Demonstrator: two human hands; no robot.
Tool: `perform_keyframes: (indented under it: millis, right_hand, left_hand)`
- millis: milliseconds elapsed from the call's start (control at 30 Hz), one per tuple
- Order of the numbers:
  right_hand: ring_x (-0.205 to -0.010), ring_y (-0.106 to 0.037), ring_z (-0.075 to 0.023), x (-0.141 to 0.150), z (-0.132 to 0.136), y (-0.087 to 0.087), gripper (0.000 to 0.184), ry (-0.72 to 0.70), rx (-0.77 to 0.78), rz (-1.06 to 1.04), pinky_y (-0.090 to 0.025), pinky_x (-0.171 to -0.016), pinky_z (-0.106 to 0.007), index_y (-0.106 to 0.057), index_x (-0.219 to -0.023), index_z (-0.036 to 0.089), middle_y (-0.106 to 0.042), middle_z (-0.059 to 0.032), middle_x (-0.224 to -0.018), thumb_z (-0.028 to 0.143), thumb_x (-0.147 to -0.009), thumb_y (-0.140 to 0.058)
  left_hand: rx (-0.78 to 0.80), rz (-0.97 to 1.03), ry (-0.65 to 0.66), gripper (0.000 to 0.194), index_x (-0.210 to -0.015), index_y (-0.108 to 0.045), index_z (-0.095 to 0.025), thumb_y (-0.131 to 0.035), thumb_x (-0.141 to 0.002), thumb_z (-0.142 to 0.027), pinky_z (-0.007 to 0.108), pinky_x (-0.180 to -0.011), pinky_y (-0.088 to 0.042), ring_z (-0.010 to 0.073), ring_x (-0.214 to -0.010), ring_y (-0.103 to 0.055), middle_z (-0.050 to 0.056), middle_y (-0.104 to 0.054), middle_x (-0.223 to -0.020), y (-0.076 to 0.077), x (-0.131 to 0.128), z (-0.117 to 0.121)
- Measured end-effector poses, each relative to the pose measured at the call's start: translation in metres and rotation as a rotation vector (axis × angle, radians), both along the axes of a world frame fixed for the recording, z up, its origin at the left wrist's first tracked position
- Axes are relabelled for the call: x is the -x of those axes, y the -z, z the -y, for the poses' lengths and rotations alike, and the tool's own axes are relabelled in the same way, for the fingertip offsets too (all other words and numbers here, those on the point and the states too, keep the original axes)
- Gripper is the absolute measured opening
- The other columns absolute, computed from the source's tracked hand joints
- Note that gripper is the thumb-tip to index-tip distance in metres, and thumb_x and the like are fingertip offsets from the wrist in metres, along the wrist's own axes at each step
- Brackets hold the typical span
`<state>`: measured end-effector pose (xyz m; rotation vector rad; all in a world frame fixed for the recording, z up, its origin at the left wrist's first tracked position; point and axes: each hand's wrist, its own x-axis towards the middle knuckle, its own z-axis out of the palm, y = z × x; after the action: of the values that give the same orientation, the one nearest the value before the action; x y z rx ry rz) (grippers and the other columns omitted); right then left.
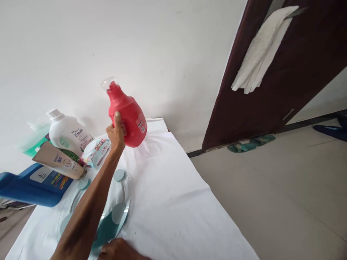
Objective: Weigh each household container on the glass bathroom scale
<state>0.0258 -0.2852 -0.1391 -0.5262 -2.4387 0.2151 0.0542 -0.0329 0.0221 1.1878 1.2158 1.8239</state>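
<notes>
My left hand [117,134] is wrapped round the handle of a red detergent bottle [130,121] with a clear cap. The bottle is tilted toward the left at the far end of the white-covered table [168,202]. Beneath my left forearm lies a round glass plate with teal discs and curved strips, like a bathroom scale [119,213]; the arm covers its middle. My right hand [116,249] is curled beside the near edge of the scale. Its fingertips are hidden, and the bottom of the picture cuts off part of it.
On the left are a white bottle [67,131], a pack of wipes [97,151], a beige tube [58,160], a blue bottle [40,184] and a blurred green package [35,139]. Right of the table are a dark door [298,65] with a white towel [260,54], and green slippers [251,143].
</notes>
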Motion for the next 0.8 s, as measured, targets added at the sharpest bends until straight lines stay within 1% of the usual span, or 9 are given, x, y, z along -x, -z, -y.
perform_keyframes:
  millis: [100, 200, 267, 300, 400, 467, 567, 667, 800]
  right_hand:
    - [-0.046, -0.050, -0.0124, -0.005, 0.007, 0.007, 0.036, -0.107, -0.114, 0.040, -0.028, -0.037, -0.024, -0.056, -0.065, 0.023, -0.058, 0.0066, -0.053, 0.037, -0.092, -0.074]
    - [-0.045, -0.052, -0.0139, -0.010, 0.010, 0.003, 0.030, -0.164, -0.164, 0.082, -0.025, -0.036, -0.027, -0.053, -0.063, 0.022, -0.060, 0.0054, -0.054, 0.027, -0.085, -0.073]
    - [-0.049, -0.056, -0.0155, -0.017, 0.012, -0.002, 0.023, -0.157, -0.137, 0.084, -0.029, -0.039, -0.029, -0.055, -0.065, 0.021, -0.062, 0.0041, -0.058, 0.023, -0.082, -0.072]
    - [-0.052, -0.058, -0.0165, -0.021, 0.013, -0.005, 0.019, -0.154, -0.130, 0.080, -0.032, -0.042, -0.030, -0.058, -0.068, 0.021, -0.064, 0.0033, -0.061, 0.024, -0.083, -0.070]
    - [-0.057, -0.059, -0.0164, -0.030, 0.015, -0.009, 0.011, -0.146, -0.129, 0.057, -0.033, -0.048, -0.029, -0.062, -0.077, 0.020, -0.067, 0.0030, -0.067, 0.020, -0.087, -0.068]
    - [-0.058, -0.057, -0.0159, -0.032, 0.016, -0.007, 0.015, -0.107, -0.156, 0.002, -0.031, -0.050, -0.029, -0.062, -0.078, 0.020, -0.066, 0.0016, -0.067, 0.020, -0.092, -0.066]
    - [-0.054, -0.050, -0.0142, -0.030, 0.016, -0.003, 0.025, -0.051, -0.206, -0.131, -0.025, -0.052, -0.029, -0.057, -0.071, 0.019, -0.061, 0.0010, -0.061, 0.018, -0.095, -0.062]
    - [-0.052, -0.045, -0.0136, -0.027, 0.018, -0.002, 0.029, -0.018, -0.236, -0.220, -0.022, -0.053, -0.030, -0.054, -0.068, 0.020, -0.056, 0.0016, -0.057, 0.015, -0.096, -0.059]
    - [-0.055, -0.046, -0.0142, -0.026, 0.019, 0.000, 0.032, 0.012, -0.219, -0.224, -0.024, -0.054, -0.031, -0.054, -0.067, 0.020, -0.056, 0.0012, -0.058, 0.019, -0.099, -0.059]
  left_hand:
    - [0.004, 0.003, 0.005, 0.064, -0.056, -0.042, -0.023, -0.073, -0.076, -0.076, 0.025, -0.041, -0.026, 0.0079, -0.043, -0.026, -0.006, -0.030, -0.048, -0.021, 0.031, 0.047]
    - [0.016, -0.048, -0.009, 0.066, -0.057, -0.043, -0.022, -0.072, -0.075, -0.079, 0.024, -0.040, -0.026, 0.0072, -0.042, -0.026, -0.006, -0.032, -0.048, -0.035, 0.069, 0.101]
    - [0.024, -0.066, -0.040, 0.067, -0.057, -0.044, -0.021, -0.072, -0.074, -0.080, 0.024, -0.040, -0.026, 0.0068, -0.041, -0.026, -0.006, -0.033, -0.048, -0.039, 0.093, 0.137]
    - [0.027, -0.071, -0.061, 0.068, -0.057, -0.045, -0.021, -0.073, -0.073, -0.081, 0.024, -0.040, -0.026, 0.0066, -0.041, -0.026, -0.006, -0.033, -0.048, -0.039, 0.103, 0.153]
    - [0.038, -0.081, -0.120, 0.069, -0.056, -0.044, -0.021, -0.073, -0.070, -0.083, 0.024, -0.039, -0.026, 0.0063, -0.041, -0.024, -0.007, -0.030, -0.048, -0.032, 0.129, 0.190]
    - [0.044, -0.088, -0.135, 0.071, -0.056, -0.042, -0.022, -0.072, -0.070, -0.084, 0.024, -0.039, -0.024, 0.0059, -0.041, -0.023, -0.007, -0.028, -0.047, -0.024, 0.143, 0.205]
    - [0.052, -0.091, -0.161, 0.073, -0.055, -0.036, -0.022, -0.074, -0.069, -0.083, 0.023, -0.039, -0.022, 0.0052, -0.041, -0.022, -0.007, -0.029, -0.047, -0.012, 0.159, 0.218]
    - [0.078, -0.057, -0.170, 0.076, -0.053, -0.033, -0.022, -0.076, -0.065, -0.084, 0.023, -0.040, -0.021, 0.0047, -0.040, -0.022, -0.007, -0.027, -0.045, 0.000, 0.167, 0.224]
    - [0.106, -0.020, -0.164, 0.076, -0.054, -0.031, -0.022, -0.074, -0.067, -0.084, 0.024, -0.041, -0.021, 0.0047, -0.041, -0.021, -0.007, -0.026, -0.046, 0.014, 0.169, 0.227]
